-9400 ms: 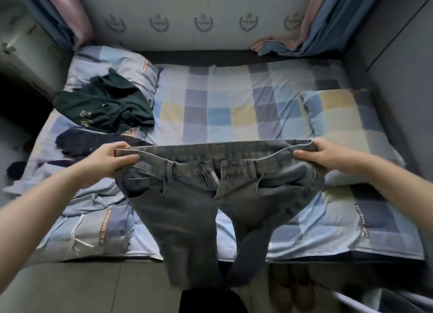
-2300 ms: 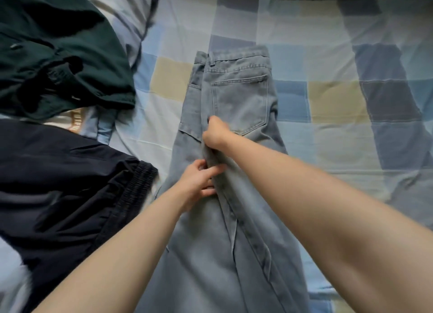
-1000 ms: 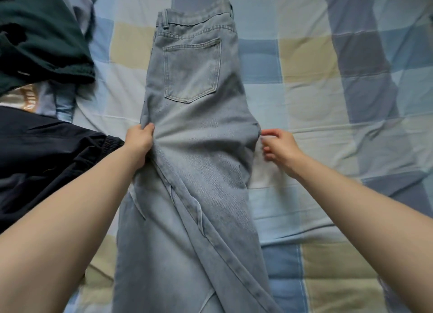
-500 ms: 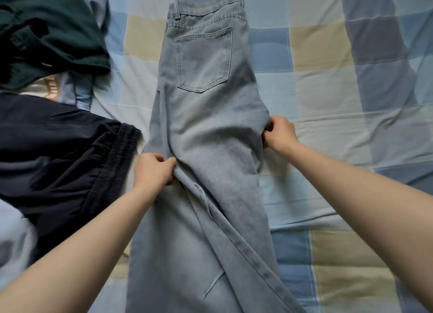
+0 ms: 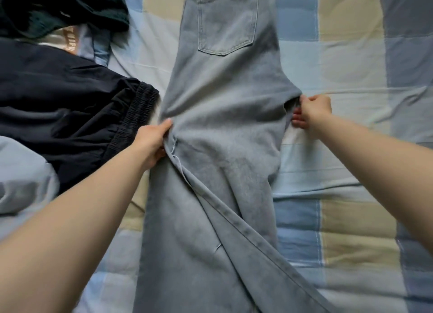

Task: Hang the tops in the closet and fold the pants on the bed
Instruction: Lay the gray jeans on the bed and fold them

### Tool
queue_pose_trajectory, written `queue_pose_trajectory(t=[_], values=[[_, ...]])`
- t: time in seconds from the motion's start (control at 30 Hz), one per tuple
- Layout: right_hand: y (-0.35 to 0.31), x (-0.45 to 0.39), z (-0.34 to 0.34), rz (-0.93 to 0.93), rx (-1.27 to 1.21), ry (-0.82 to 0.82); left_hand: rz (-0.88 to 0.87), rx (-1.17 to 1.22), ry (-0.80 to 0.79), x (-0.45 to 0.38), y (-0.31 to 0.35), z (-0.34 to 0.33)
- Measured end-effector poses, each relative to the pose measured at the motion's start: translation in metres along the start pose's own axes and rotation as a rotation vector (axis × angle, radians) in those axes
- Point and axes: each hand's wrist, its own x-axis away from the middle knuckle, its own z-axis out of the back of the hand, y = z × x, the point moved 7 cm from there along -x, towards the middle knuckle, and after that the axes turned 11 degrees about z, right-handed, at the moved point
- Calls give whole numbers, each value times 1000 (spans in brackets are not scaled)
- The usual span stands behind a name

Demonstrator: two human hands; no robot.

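Jeans (image 5: 222, 134) lay flat on bed (image 5: 351, 55), legs stacked. Left hand (image 5: 153, 140) & right hand (image 5: 312, 112) each pinched an edge below the pocket. Denim looked heavy-ish, floppy; prob best grabbed by seams.

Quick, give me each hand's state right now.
Left hand: grips the jeans' left edge.
Right hand: pinches the jeans' right edge.

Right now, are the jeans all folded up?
Not yet. The jeans lie long on the bed, folded once lengthwise, with one back pocket on top.
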Motion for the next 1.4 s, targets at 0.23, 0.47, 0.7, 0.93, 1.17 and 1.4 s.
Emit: queue_pose_trajectory(t=[0.23,0.47,0.7,0.93,1.17,1.4], values=[[41,70,-27,-87,127,-285,128,-238,-161,27,-46,1],[57,94,4,77,362,-209,190,-320,-126,45,-74,14],[77,122,0,37,166,-87,43,-296,271,53,-73,35],[143,201,1,-103,204,-651,224,-256,69,96,-171,-3],[158,276,45,-157,297,-811,340,-427,-65,147,-231,-18],[158,297,62,-118,222,-772,413,-342,-300,160,-216,14]])
